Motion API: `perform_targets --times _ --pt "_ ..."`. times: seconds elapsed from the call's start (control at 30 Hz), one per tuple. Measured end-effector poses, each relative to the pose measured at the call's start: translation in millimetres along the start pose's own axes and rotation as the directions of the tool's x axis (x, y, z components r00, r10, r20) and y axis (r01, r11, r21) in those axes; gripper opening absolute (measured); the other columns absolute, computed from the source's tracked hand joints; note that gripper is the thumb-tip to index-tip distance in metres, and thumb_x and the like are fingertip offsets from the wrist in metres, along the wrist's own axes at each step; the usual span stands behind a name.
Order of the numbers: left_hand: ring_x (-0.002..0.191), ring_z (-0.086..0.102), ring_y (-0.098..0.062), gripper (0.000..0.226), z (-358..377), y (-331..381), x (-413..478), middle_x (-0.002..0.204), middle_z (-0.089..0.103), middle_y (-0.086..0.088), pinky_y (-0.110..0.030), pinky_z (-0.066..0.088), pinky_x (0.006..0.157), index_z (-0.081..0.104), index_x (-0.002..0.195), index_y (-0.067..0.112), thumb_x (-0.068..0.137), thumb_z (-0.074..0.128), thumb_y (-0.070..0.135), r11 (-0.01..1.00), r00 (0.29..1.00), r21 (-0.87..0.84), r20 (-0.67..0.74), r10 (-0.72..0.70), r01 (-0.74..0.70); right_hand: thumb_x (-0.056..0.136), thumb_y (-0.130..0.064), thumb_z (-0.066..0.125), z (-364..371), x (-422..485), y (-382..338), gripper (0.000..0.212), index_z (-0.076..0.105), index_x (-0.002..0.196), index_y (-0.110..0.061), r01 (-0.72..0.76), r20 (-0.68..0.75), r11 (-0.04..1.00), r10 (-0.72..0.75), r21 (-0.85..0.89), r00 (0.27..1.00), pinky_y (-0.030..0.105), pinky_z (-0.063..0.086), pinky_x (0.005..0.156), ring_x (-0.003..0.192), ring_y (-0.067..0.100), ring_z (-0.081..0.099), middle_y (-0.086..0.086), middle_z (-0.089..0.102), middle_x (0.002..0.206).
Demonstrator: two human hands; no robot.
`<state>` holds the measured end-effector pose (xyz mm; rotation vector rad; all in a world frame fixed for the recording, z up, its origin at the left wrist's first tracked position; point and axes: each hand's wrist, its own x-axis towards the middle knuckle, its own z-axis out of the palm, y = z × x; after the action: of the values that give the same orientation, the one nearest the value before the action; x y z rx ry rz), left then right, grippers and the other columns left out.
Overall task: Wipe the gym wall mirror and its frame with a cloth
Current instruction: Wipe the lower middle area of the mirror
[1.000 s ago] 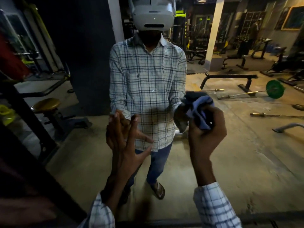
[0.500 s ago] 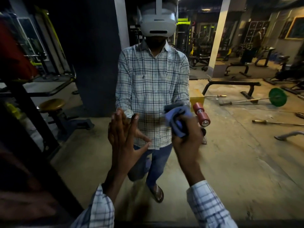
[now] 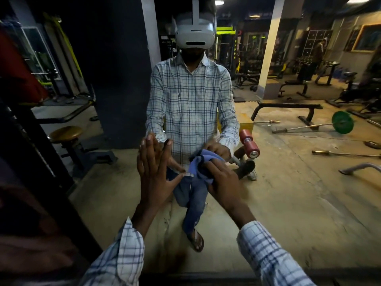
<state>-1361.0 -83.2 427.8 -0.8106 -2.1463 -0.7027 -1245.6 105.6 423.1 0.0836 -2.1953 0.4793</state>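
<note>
Head view: the only writing is pale lettering on a dark sign (image 3: 168,44) reflected behind the person's shoulder, too small and cut off to read. The left hand (image 3: 153,172) lies flat against the mirror (image 3: 288,193), fingers straight and together, thumb spread, meeting its own reflection. The right hand (image 3: 223,182) grips the bunched blue cloth (image 3: 201,166), fingers curled over it and pressing it on the glass, near the middle and well above the dark frame (image 3: 185,280) along the bottom edge. Since half a second ago, cloth and right hand have slid lower and toward the left hand, which has stayed put; the reflected red roller pad (image 3: 249,143) now shows clear of the hand
</note>
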Motion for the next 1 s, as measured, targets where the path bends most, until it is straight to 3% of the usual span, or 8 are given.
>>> perform_targets --times 0.23,0.33,0.4,0.47,0.67,0.73,0.87,1.0 --pt "0.161 -0.005 -0.037 0.113 -7.3 6.4 -0.8 0.173 -0.005 -0.017 -0.059 0.017 0.125 0.024 0.165 0.027 0.075 0.086 0.054 0.998 0.998 0.031 0.033 -0.053 0.052 0.076 0.014 0.072 -41.0 3.0 20.7 0.041 0.066 0.11 -0.007 -0.273 -0.396 0.947 0.318 0.168 0.862 0.019 0.046 0.084 0.098 0.01 0.058 0.005 0.066 0.109" --pt "0.161 -0.005 -0.036 0.119 -8.2 11.2 -1.4 0.173 -0.007 -0.017 -0.058 0.017 0.125 0.015 0.166 0.031 0.074 0.088 0.05 0.997 0.998 0.046 0.023 -0.062 0.061 0.084 0.001 0.072 -4.7 -27.4 14.1 0.038 0.066 0.119 -0.012 -0.237 -0.059 0.969 0.24 0.064 0.969 0.018 0.047 0.084 0.1 0.015 0.062 0.002 0.066 0.116" --pt "0.161 -0.006 -0.036 0.125 -10.0 14.8 -3.0 0.173 -0.008 -0.017 -0.059 0.02 0.123 0.008 0.167 0.034 0.073 0.09 0.047 0.996 0.997 0.059 0.029 -0.067 0.065 0.089 -0.016 0.071 5.4 -47.7 27.5 0.035 0.063 0.122 -0.018 -0.092 0.255 0.989 0.118 -0.112 0.96 0.032 0.056 0.078 0.107 0.025 0.065 0.002 0.063 0.121" --pt "0.16 -0.006 -0.035 0.128 -13.1 18.3 -4.0 0.173 -0.008 -0.017 -0.059 0.023 0.122 0.005 0.166 0.035 0.072 0.09 0.045 0.996 0.997 0.064 0.036 -0.071 0.069 0.089 -0.022 0.068 -5.4 -46.1 39.6 0.036 0.061 0.124 -0.02 -0.058 0.324 0.987 0.105 -0.152 0.94 0.04 0.058 0.077 0.111 0.029 0.065 0.003 0.061 0.125" --pt "0.16 -0.01 -0.037 0.127 -9.7 31.4 -6.3 0.172 -0.014 -0.019 -0.061 0.024 0.121 0.009 0.167 0.025 0.072 0.089 0.05 0.988 0.986 0.052 0.079 -0.146 0.142 0.078 0.002 0.067 -70.1 -11.4 48.3 0.037 0.065 0.112 -0.013 -0.256 -0.278 0.96 0.277 0.11 0.92 0.028 0.048 0.082 0.099 0.017 0.061 0.006 0.068 0.112" --pt "0.16 -0.009 -0.038 0.126 -3.1 38.7 -8.3 0.171 -0.014 -0.022 -0.061 0.022 0.121 0.01 0.167 0.021 0.073 0.089 0.05 0.986 0.984 0.041 0.072 -0.163 0.16 0.087 -0.003 0.064 -54.5 -24.8 45.0 0.023 0.066 0.108 -0.012 -0.256 -0.176 0.958 0.276 0.126 0.945 0.024 0.044 0.076 0.092 0.01 0.057 0.003 0.066 0.103" --pt "0.159 -0.001 -0.041 0.122 13.2 62.6 -19.2 0.171 -0.007 -0.024 -0.061 0.026 0.121 0.015 0.166 0.024 0.073 0.091 0.044 0.996 0.995 0.062 0.072 -0.065 0.061 0.1 -0.028 0.057 -4.1 -100.1 68.1 0.015 0.064 0.111 -0.02 -0.128 0.381 0.991 0.129 -0.028 0.916 0.026 0.043 0.072 0.096 0.017 0.062 -0.001 0.062 0.112" --pt "0.157 0.013 -0.047 0.111 33.0 87.9 -32.6 0.17 0.008 -0.028 -0.064 0.033 0.117 0.028 0.163 0.021 0.074 0.091 0.04 0.991 0.992 0.104 0.099 0.074 -0.084 0.093 -0.034 0.054 -25.4 -98.8 95.4 0.031 0.065 0.118 -0.019 -0.139 0.352 0.99 0.126 0.013 0.928 0.023 0.041 0.075 0.101 0.025 0.064 0.0 0.063 0.119"
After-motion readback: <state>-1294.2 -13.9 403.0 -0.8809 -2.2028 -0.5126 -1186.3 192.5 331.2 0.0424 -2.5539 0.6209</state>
